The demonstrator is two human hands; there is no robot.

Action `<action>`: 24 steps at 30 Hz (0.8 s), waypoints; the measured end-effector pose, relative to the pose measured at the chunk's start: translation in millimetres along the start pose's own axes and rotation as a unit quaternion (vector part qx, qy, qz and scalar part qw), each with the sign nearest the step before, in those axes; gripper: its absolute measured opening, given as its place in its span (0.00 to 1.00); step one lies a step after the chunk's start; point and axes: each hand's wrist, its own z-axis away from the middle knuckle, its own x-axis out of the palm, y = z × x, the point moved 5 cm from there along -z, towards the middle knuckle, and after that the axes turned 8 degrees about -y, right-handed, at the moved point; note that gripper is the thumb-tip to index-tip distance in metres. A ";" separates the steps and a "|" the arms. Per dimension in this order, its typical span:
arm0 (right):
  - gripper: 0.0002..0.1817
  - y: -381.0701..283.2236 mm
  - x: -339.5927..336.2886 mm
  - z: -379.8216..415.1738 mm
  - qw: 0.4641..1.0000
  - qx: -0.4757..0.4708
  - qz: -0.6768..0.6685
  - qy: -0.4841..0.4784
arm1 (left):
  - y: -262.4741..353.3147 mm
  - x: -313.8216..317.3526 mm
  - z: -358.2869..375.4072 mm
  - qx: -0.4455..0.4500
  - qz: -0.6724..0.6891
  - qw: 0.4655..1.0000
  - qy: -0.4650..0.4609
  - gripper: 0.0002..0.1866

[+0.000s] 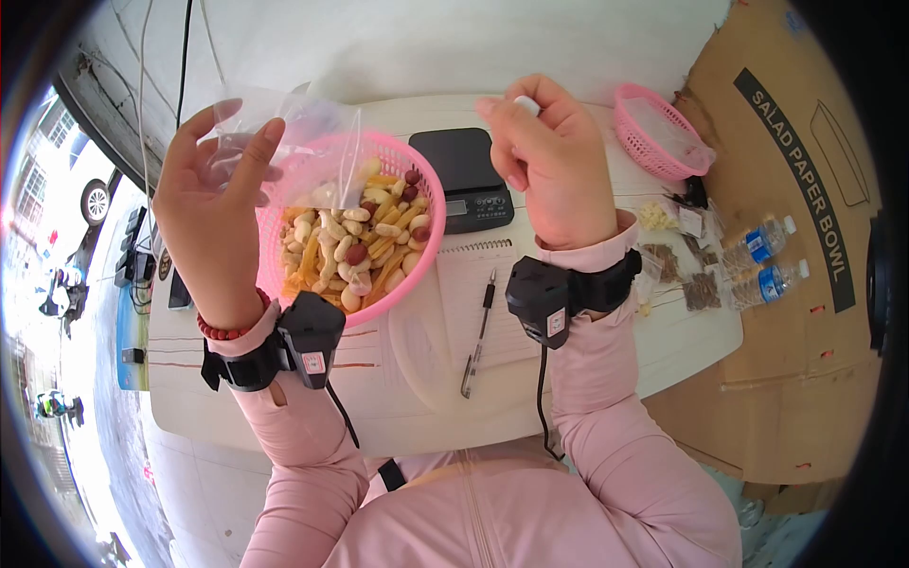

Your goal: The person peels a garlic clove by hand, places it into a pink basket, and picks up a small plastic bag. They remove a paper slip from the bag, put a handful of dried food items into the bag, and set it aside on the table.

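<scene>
My left hand (218, 180), a red beaded bracelet at its wrist, holds a clear plastic bag (327, 128) between thumb and fingers. The bag hangs over the back left of a pink plastic basket (437, 213). Inside the basket lie peanuts in shells (333, 237), reddish-brown round nuts and yellowish dried strips. My right hand (554, 142) is raised to the right of a black kitchen scale (459, 175), its fingers curled closed. A small white piece (526, 106) shows between its fingers; its kind I cannot tell.
On the white table lie an open spiral notebook (511, 327) and a pen (480, 331). A smaller pink basket (653, 142) stands at the back right. Small filled bags (701, 289) and two water bottles (772, 284) lie near a large cardboard box (757, 398).
</scene>
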 end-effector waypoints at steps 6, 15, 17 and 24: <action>0.19 11.6 25.9 2.3 0.983 0.118 0.058 -0.125 | 7.9 18.5 5.8 -0.033 0.168 0.985 -0.011 0.16; 0.08 19.3 21.9 1.6 0.984 0.092 -0.021 -0.151 | -8.1 22.3 8.1 -0.062 0.306 0.950 -0.008 0.09; 0.08 15.4 21.5 1.5 0.986 0.073 -0.017 -0.151 | -14.2 18.4 7.3 -0.081 0.307 0.948 -0.008 0.09; 0.07 15.1 -0.8 -4.5 0.987 0.074 0.065 -0.124 | 5.7 21.8 7.1 0.014 0.036 0.999 -0.005 0.16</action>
